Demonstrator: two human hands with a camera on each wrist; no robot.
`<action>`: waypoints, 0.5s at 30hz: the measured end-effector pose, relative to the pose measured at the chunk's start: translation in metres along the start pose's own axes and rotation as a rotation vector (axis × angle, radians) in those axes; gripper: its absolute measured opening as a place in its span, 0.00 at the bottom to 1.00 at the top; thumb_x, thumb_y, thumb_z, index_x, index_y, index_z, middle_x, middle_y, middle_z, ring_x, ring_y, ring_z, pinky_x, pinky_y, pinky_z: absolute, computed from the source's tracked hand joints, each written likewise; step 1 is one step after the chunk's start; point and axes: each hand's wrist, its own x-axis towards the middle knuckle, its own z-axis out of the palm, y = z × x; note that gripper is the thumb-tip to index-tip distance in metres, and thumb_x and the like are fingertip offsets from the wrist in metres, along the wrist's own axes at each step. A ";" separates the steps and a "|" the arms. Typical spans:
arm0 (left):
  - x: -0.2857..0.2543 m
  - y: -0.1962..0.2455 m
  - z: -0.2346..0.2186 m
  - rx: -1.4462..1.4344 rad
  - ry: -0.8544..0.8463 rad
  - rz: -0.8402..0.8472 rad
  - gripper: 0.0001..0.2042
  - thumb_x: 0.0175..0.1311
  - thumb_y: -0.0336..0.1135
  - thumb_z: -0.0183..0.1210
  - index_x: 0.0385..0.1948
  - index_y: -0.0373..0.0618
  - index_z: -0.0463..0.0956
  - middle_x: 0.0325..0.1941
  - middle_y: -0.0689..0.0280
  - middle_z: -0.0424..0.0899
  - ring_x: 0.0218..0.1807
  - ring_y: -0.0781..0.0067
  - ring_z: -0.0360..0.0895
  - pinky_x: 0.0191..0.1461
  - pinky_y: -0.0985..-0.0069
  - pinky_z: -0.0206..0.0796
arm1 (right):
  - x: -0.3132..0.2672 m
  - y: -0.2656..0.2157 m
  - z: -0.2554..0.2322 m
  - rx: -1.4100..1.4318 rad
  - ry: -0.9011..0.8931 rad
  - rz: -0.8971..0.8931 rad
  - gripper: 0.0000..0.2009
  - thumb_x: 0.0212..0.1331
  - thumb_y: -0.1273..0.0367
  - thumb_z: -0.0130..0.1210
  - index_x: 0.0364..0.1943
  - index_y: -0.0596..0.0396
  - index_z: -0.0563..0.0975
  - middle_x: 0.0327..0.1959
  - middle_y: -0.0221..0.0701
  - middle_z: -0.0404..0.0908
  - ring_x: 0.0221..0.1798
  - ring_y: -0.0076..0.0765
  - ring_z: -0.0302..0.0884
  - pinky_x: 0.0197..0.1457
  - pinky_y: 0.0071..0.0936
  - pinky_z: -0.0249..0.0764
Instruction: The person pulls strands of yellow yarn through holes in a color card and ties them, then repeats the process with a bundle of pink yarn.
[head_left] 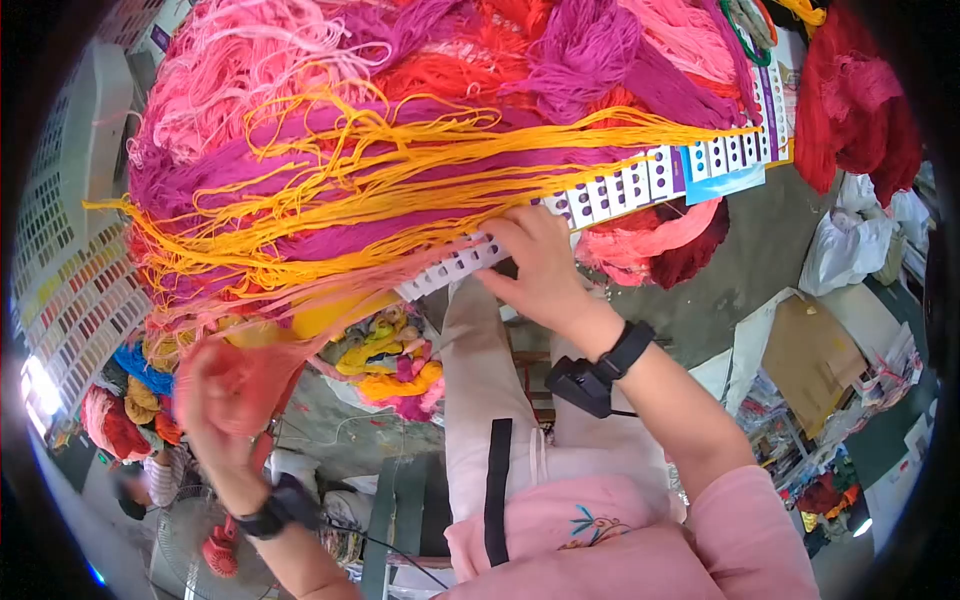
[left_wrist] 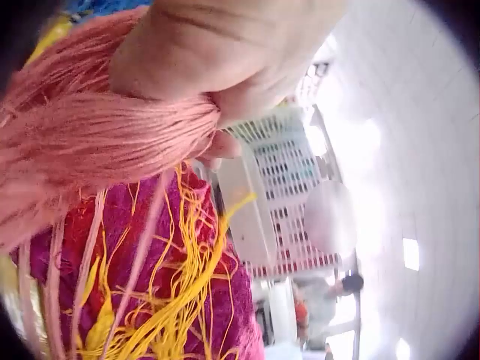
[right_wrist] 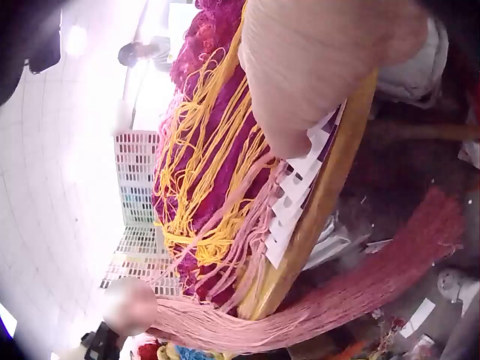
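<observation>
My left hand (head_left: 212,415) grips a hank of salmon-pink embroidery thread (left_wrist: 97,142) at the lower left, its strands bunched where the fingers close round them. The hank hangs below the table edge in the right wrist view. Thinner pink strands (head_left: 345,285) run from near that hand to a white punched thread card (head_left: 450,268). My right hand (head_left: 545,265) pinches this card at the table's near edge, thumb below and fingers above; the fingertips are partly hidden in the right wrist view. Yellow threads (head_left: 420,160) fan out from more punched cards (head_left: 610,195) over the pile.
Purple thread (head_left: 590,50) and pink thread (head_left: 220,80) heap across the table, whose wooden edge (right_wrist: 322,217) shows beside the cards. Dark red hanks (head_left: 855,100) hang at the right. Plastic baskets (head_left: 75,300) stand at the left; a fan (head_left: 190,540) is on the floor side.
</observation>
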 end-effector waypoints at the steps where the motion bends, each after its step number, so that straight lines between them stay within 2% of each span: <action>1: -0.017 -0.006 0.033 -0.067 -0.002 -0.147 0.16 0.56 0.36 0.48 0.43 0.36 0.65 0.30 0.64 0.75 0.26 0.82 0.72 0.31 0.86 0.67 | 0.000 -0.002 -0.001 0.040 -0.001 -0.009 0.17 0.34 0.69 0.56 0.33 0.53 0.69 0.33 0.31 0.66 0.40 0.38 0.62 0.41 0.33 0.55; 2: -0.020 -0.028 0.031 -0.289 -0.384 -0.270 0.17 0.56 0.38 0.48 0.44 0.36 0.64 0.37 0.61 0.73 0.33 0.76 0.72 0.36 0.80 0.67 | 0.001 -0.007 -0.003 0.021 0.054 -0.033 0.15 0.34 0.71 0.56 0.32 0.54 0.70 0.33 0.32 0.67 0.39 0.38 0.64 0.40 0.33 0.59; 3: -0.022 -0.041 0.060 -0.419 -0.452 -0.324 0.20 0.57 0.42 0.47 0.45 0.34 0.63 0.45 0.56 0.68 0.45 0.67 0.67 0.46 0.70 0.63 | 0.001 -0.012 -0.004 0.020 0.047 -0.042 0.15 0.34 0.71 0.56 0.32 0.54 0.70 0.33 0.32 0.67 0.39 0.38 0.64 0.40 0.33 0.59; 4: -0.024 -0.045 0.083 -0.472 -0.592 -0.374 0.23 0.58 0.45 0.44 0.46 0.32 0.60 0.52 0.54 0.62 0.54 0.60 0.59 0.52 0.61 0.57 | -0.001 -0.017 -0.006 0.174 0.023 0.023 0.13 0.35 0.72 0.56 0.30 0.56 0.71 0.31 0.33 0.67 0.37 0.39 0.65 0.38 0.32 0.61; 5: -0.022 -0.046 0.108 -0.412 -0.634 -0.324 0.26 0.58 0.47 0.42 0.48 0.31 0.58 0.53 0.55 0.61 0.57 0.60 0.56 0.53 0.56 0.55 | -0.003 -0.023 -0.009 0.326 0.001 0.092 0.11 0.35 0.74 0.55 0.29 0.57 0.72 0.30 0.35 0.68 0.35 0.41 0.66 0.35 0.31 0.63; 6: -0.021 -0.044 0.126 -0.468 -0.683 -0.333 0.26 0.59 0.47 0.40 0.50 0.31 0.57 0.55 0.56 0.59 0.58 0.61 0.55 0.55 0.60 0.53 | -0.002 -0.032 -0.012 0.428 -0.044 0.185 0.07 0.39 0.75 0.55 0.25 0.59 0.73 0.27 0.33 0.68 0.28 0.33 0.69 0.28 0.24 0.66; 7: -0.016 -0.051 0.135 -0.474 -0.683 -0.334 0.26 0.59 0.47 0.40 0.50 0.31 0.57 0.55 0.56 0.59 0.58 0.61 0.55 0.55 0.60 0.53 | 0.000 -0.040 -0.013 0.422 -0.047 0.185 0.07 0.39 0.75 0.55 0.25 0.59 0.73 0.27 0.33 0.68 0.28 0.33 0.69 0.28 0.24 0.66; 9: -0.009 -0.067 0.146 -0.540 -0.706 -0.384 0.25 0.60 0.46 0.38 0.50 0.31 0.56 0.56 0.55 0.57 0.58 0.63 0.55 0.58 0.66 0.50 | 0.004 -0.057 -0.011 0.917 -0.202 0.387 0.04 0.44 0.74 0.54 0.25 0.60 0.73 0.25 0.29 0.68 0.24 0.22 0.69 0.25 0.17 0.65; 10: -0.011 -0.059 0.153 -0.546 -0.759 -0.387 0.24 0.61 0.45 0.35 0.50 0.31 0.57 0.57 0.55 0.56 0.58 0.64 0.56 0.59 0.70 0.48 | 0.005 -0.066 -0.007 1.111 -0.213 0.464 0.04 0.47 0.74 0.52 0.25 0.62 0.73 0.25 0.25 0.69 0.23 0.14 0.68 0.23 0.13 0.64; 11: -0.010 -0.059 0.152 -0.538 -0.755 -0.385 0.24 0.61 0.45 0.35 0.50 0.31 0.57 0.57 0.55 0.56 0.58 0.64 0.56 0.59 0.70 0.48 | 0.007 -0.068 -0.006 1.119 -0.214 0.462 0.04 0.47 0.74 0.52 0.25 0.62 0.73 0.25 0.25 0.69 0.23 0.14 0.68 0.23 0.13 0.64; 13: -0.011 -0.059 0.150 -0.565 -0.765 -0.345 0.25 0.61 0.46 0.34 0.49 0.31 0.58 0.57 0.55 0.57 0.57 0.63 0.57 0.58 0.69 0.51 | 0.009 -0.070 -0.009 1.222 -0.284 0.588 0.03 0.47 0.76 0.50 0.25 0.64 0.73 0.23 0.25 0.70 0.23 0.15 0.68 0.22 0.13 0.64; 15: -0.011 -0.057 0.151 -0.629 -0.766 -0.394 0.25 0.61 0.46 0.33 0.49 0.31 0.59 0.56 0.54 0.58 0.56 0.63 0.59 0.56 0.69 0.53 | 0.011 -0.069 -0.020 1.240 -0.323 0.611 0.03 0.47 0.77 0.49 0.25 0.63 0.73 0.22 0.25 0.71 0.21 0.14 0.67 0.21 0.13 0.62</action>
